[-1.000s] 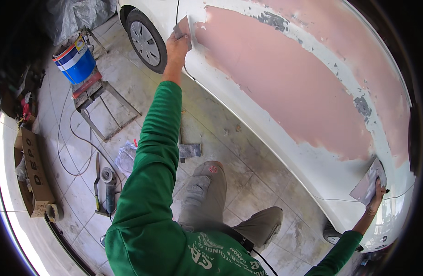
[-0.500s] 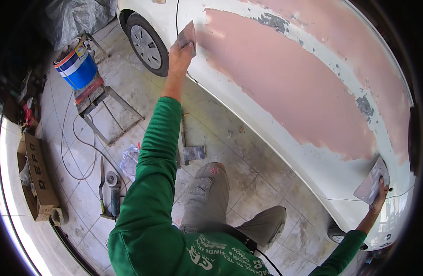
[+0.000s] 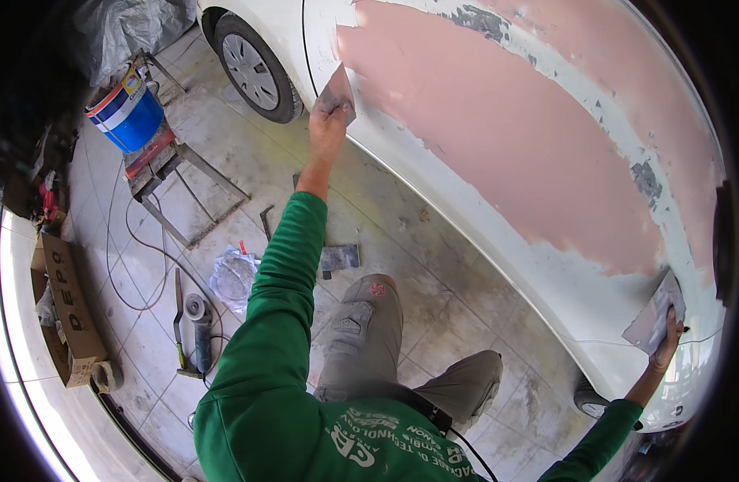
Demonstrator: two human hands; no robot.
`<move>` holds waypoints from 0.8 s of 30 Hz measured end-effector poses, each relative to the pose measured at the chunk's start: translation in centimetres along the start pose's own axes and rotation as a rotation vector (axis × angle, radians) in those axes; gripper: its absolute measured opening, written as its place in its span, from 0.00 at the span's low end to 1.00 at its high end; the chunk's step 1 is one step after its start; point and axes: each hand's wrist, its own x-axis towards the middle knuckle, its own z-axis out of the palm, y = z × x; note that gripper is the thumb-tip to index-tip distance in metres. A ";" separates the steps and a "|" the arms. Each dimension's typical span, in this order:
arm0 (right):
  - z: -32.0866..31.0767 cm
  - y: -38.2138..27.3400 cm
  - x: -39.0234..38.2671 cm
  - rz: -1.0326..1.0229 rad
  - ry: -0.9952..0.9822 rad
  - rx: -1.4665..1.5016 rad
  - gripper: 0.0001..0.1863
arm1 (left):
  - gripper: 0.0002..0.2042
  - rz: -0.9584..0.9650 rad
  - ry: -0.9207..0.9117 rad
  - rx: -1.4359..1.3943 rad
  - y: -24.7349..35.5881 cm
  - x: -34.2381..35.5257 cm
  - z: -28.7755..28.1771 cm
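My left hand (image 3: 328, 135) is closed on a thin, flat body-filler spreader (image 3: 337, 90), its pointed corner up, at the lower left edge of the pink filler. This pink filler (image 3: 498, 153) covers much of the white car's side (image 3: 562, 309), leaving bare grey spots. Whether the spreader touches the panel, I cannot tell. At far right, my right hand (image 3: 667, 345) grips a flat plate (image 3: 652, 317) smeared with pale pinkish-grey paste, close to the car's side. Some of its fingers are hidden behind the plate.
Left of the car's wheel (image 3: 257, 72), a blue bucket (image 3: 132, 120) sits on a worn stool (image 3: 189, 185). An angle grinder (image 3: 199, 329), a crumpled plastic bag (image 3: 234, 277), a sanding block (image 3: 340, 257) and cables lie on the tiles. A cardboard box (image 3: 76, 321) stands far left.
My left hand has brought the spreader down and slightly right, below the filler's left edge. My right hand and its plate have stayed almost in place.
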 end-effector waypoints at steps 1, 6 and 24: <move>-0.9 0.4 -0.2 0.010 0.007 0.011 0.23 | 0.16 0.040 0.041 0.267 0.4 1.3 -0.6; -1.8 1.3 0.5 -0.002 0.008 0.021 0.25 | 0.22 0.026 0.190 0.348 -0.9 3.2 2.3; -2.4 1.2 0.5 0.008 -0.053 0.017 0.26 | 0.18 -0.314 0.167 0.262 2.3 5.2 0.7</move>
